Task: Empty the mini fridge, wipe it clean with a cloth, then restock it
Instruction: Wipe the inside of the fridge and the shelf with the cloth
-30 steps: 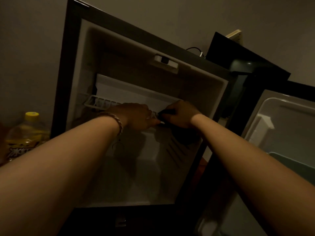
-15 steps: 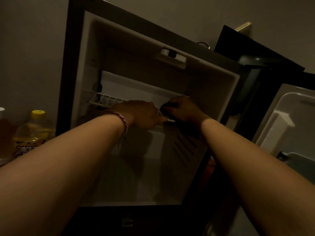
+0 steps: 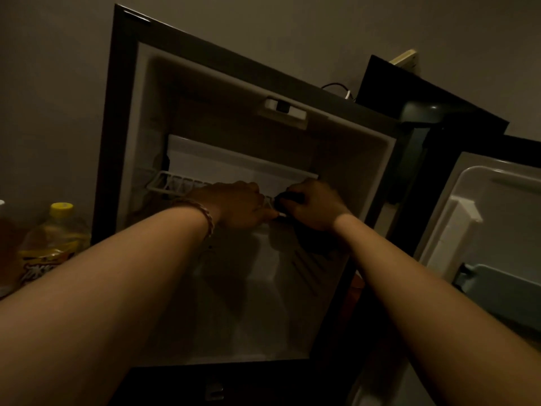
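Note:
The mini fridge (image 3: 126,142) stands open, and its dim white inside holds only a white wire shelf (image 3: 169,183) halfway up. My left hand (image 3: 237,203), with a bracelet at the wrist, grips the shelf's front edge near the middle. My right hand (image 3: 316,206) is right beside it at the same edge and clutches a dark cloth (image 3: 313,244). The cloth hangs down below the hand against the right inner wall. Both hands hide the front right part of the shelf.
The fridge door (image 3: 497,215) is swung open to the right, with white door racks. A yellow-capped bottle (image 3: 55,238) and part of another bottle (image 3: 4,250) stand left of the fridge. A black object (image 3: 424,101) sits behind the fridge top, under a wall socket (image 3: 407,60).
Both hands stay at the shelf's front edge, the right one shifting slightly on it with the cloth. My view has drifted a little.

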